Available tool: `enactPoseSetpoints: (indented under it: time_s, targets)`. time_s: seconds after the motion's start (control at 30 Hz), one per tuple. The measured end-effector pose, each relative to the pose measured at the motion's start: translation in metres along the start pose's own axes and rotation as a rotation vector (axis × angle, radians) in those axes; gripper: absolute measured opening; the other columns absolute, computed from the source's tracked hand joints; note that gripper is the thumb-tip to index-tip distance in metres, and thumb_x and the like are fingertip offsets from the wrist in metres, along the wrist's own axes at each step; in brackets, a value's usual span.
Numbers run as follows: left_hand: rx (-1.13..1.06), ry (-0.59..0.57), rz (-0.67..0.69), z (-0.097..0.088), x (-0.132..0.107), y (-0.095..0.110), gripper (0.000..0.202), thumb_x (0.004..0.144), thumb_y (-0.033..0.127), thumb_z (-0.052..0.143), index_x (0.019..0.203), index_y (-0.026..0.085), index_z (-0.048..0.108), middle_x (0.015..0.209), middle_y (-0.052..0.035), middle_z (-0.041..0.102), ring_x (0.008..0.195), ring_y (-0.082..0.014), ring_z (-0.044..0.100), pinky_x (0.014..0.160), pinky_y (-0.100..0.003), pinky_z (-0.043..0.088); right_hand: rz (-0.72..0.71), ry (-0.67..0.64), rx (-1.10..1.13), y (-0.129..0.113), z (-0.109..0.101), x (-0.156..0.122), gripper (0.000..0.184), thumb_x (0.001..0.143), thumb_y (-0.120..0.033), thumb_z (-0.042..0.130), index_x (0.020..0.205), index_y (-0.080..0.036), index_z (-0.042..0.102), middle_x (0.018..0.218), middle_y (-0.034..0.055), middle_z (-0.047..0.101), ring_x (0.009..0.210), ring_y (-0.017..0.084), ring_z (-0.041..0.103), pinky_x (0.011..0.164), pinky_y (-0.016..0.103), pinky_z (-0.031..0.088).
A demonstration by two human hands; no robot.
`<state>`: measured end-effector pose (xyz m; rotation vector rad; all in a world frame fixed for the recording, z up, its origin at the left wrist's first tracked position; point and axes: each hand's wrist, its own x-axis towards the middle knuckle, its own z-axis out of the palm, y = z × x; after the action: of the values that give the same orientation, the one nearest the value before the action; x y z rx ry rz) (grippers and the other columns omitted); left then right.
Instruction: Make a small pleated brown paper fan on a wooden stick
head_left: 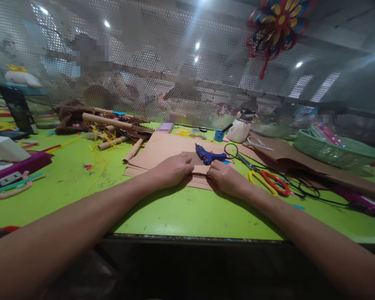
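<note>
My left hand [175, 170] and my right hand [223, 177] are close together near the table's front, fingers curled in. Between them they pinch the near edge of a piece of brown paper [199, 168], its fold or roll partly hidden by the fingers. Larger brown paper sheets [162, 146] lie stacked flat beneath. Just beyond my fingertips a blue glue gun [209, 156] rests on the paper, its nozzle toward the upper left. Scissors [253, 166] with yellow and red handles lie to the right of my right hand.
Brown paper rolls [108, 121] and yellow shreds lie at the back left. A purple power strip [25, 168] is at far left. Behind stand a blue pot [219, 135] and a white bottle [239, 128]. A green basket [331, 150] is at right; black cables run below it.
</note>
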<state>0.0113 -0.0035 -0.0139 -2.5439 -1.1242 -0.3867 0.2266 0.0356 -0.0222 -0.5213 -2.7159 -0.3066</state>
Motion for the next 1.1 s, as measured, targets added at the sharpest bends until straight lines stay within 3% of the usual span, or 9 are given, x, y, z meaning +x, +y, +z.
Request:
enactPoseSetpoints:
  time_s: [0.33, 0.57, 0.67, 0.8, 0.97, 1.1]
  targets:
    - [-0.051, -0.005, 0.013, -0.004, 0.005, 0.003, 0.015, 0.077, 0.016, 0.043, 0.075, 0.011, 0.057, 0.08, -0.0103, 0.056, 0.075, -0.0175, 0.049, 0.069, -0.031, 0.038, -0.016, -0.086, -0.076, -0.007, -0.011, 0.0, 0.017, 0.084, -0.014, 0.041, 0.077, -0.011, 0.056, 0.078, 0.0104, 0.053, 0.075, 0.018, 0.044, 0.066, 0.03, 0.036]
    - [-0.204, -0.025, -0.12, -0.001, 0.003, -0.001, 0.017, 0.076, 0.016, 0.044, 0.076, 0.013, 0.061, 0.078, -0.008, 0.056, 0.068, -0.0149, 0.049, 0.063, -0.027, 0.037, 0.041, -0.06, -0.026, -0.008, -0.006, -0.002, 0.017, 0.083, -0.014, 0.044, 0.075, -0.011, 0.058, 0.077, 0.0102, 0.054, 0.073, 0.017, 0.046, 0.064, 0.028, 0.037]
    - [-0.321, -0.075, -0.181, -0.008, 0.002, -0.007, 0.021, 0.075, 0.016, 0.043, 0.075, 0.014, 0.064, 0.076, -0.0059, 0.058, 0.068, -0.0143, 0.05, 0.062, -0.025, 0.038, 0.104, -0.036, 0.096, -0.002, -0.008, -0.001, 0.012, 0.079, -0.014, 0.05, 0.077, -0.012, 0.062, 0.077, 0.0087, 0.057, 0.07, 0.015, 0.048, 0.062, 0.026, 0.037]
    - [-0.511, -0.073, -0.258, -0.025, 0.003, -0.013, 0.026, 0.072, 0.017, 0.045, 0.086, 0.016, 0.067, 0.084, -0.004, 0.063, 0.075, -0.0139, 0.053, 0.066, -0.022, 0.039, 0.222, 0.008, 0.383, 0.005, -0.03, 0.01, 0.015, 0.077, -0.014, 0.053, 0.083, -0.015, 0.067, 0.08, 0.0062, 0.064, 0.07, 0.013, 0.054, 0.065, 0.025, 0.041]
    - [-0.697, -0.086, -0.195, -0.038, 0.003, -0.009, 0.032, 0.075, 0.03, 0.051, 0.103, 0.02, 0.062, 0.083, -0.0016, 0.067, 0.065, -0.0107, 0.053, 0.06, -0.02, 0.038, 0.324, -0.206, 0.722, 0.019, -0.056, 0.03, 0.018, 0.074, -0.023, 0.056, 0.082, -0.013, 0.068, 0.064, 0.0028, 0.062, 0.057, 0.012, 0.053, 0.056, 0.025, 0.042]
    - [-0.772, -0.071, -0.26, -0.034, 0.0, -0.009, 0.027, 0.075, 0.029, 0.053, 0.096, 0.017, 0.066, 0.07, -0.002, 0.067, 0.056, -0.0093, 0.053, 0.054, -0.02, 0.037, 0.308, -0.244, 0.834, 0.023, -0.054, 0.038, 0.021, 0.074, -0.028, 0.058, 0.084, -0.013, 0.068, 0.067, 0.0031, 0.062, 0.06, 0.012, 0.054, 0.058, 0.025, 0.043]
